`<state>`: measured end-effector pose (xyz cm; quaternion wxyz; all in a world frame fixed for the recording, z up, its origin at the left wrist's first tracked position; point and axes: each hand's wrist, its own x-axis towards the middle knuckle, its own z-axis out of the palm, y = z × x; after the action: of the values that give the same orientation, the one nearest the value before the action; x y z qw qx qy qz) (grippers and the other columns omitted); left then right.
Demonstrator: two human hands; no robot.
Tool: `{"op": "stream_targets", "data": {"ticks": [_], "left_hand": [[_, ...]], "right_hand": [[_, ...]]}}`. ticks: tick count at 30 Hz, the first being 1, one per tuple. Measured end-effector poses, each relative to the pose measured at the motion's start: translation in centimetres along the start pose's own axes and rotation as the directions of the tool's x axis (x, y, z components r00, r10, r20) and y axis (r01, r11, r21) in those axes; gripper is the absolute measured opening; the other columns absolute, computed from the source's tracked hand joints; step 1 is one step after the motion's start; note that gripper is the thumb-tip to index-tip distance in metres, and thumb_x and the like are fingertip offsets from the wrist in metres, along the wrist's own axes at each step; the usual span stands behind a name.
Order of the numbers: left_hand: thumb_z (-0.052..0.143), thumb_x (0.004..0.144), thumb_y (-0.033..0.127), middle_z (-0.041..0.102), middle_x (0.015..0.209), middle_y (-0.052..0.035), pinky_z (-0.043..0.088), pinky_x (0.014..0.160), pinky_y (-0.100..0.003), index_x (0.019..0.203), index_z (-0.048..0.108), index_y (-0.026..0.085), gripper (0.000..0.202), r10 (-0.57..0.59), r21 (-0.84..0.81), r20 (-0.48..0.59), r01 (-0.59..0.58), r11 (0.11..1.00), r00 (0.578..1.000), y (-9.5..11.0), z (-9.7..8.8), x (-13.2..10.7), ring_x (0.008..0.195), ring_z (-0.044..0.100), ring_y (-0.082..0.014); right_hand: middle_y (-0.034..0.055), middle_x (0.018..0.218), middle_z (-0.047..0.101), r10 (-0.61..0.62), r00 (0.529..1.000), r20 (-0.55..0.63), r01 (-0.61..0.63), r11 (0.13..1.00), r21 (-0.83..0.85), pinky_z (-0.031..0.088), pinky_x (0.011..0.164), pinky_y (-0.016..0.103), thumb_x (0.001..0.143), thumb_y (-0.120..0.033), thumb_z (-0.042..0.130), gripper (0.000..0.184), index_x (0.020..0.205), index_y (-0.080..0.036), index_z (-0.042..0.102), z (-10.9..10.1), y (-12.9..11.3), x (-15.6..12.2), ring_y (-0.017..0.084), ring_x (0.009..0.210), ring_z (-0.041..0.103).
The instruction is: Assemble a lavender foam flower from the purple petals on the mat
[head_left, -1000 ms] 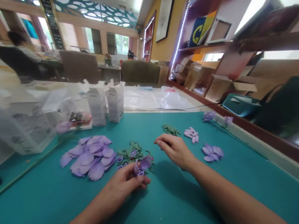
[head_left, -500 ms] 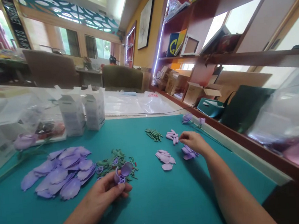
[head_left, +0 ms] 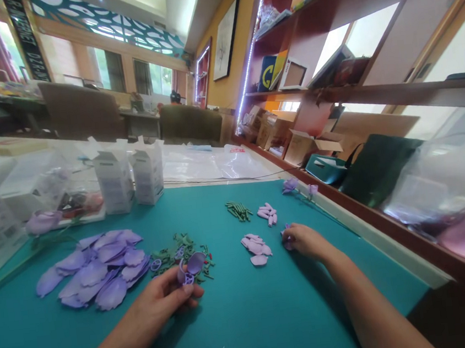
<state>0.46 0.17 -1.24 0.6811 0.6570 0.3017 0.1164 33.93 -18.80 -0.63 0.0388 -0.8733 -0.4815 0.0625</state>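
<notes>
clamping glossy purple cupped piece (head_left: pixel 197 262) in left fingers (head_left: pixel 182 295); covering thin purple petals (head_left: pixel 285 239) with right fingers (head_left: pixel 293 233), grip unclear, perhaps double-picking blindly

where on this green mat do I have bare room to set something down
The widest bare patch of green mat lies nearest you, between your left forearm and right forearm. Another sits between the white boxes and the green sticks. It's crowded on the left: the large petals lie close to the green pieces, just beyond your left hand.
</notes>
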Motion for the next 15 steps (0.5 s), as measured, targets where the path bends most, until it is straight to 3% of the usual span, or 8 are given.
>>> {"op": "stream_targets", "data": {"ticks": [7,15], "left_hand": [[0.070,0.064,0.051,0.072,0.085,-0.0069,0.049,0.080,-0.037,0.099,0.060,0.020,0.048,-0.008,-0.050,0.001,0.008,0.999,1.000,-0.20,0.03,0.14,0.077,0.065,-0.0222],[0.068,0.065,0.049,0.072,0.085,-0.0071,0.049,0.079,-0.036,0.100,0.060,0.020,0.047,-0.002,-0.045,-0.009,0.002,0.999,1.000,-0.12,0.17,-0.02,0.077,0.065,-0.0222]], "right_hand": [[0.0045,0.086,0.057,0.006,1.000,0.026,-0.008,0.998,0.070,0.036,0.070,0.025,0.069,-0.012,0.059,0.016,0.080,-0.019,0.069,0.53,0.61,0.58,0.017,0.080,0.053],[0.0020,0.078,0.057,0.019,1.000,0.023,-0.025,0.964,0.263,0.039,0.067,0.024,0.067,-0.011,0.054,0.012,0.070,-0.017,0.063,-0.08,1.04,0.60,0.015,0.073,0.053]]}}
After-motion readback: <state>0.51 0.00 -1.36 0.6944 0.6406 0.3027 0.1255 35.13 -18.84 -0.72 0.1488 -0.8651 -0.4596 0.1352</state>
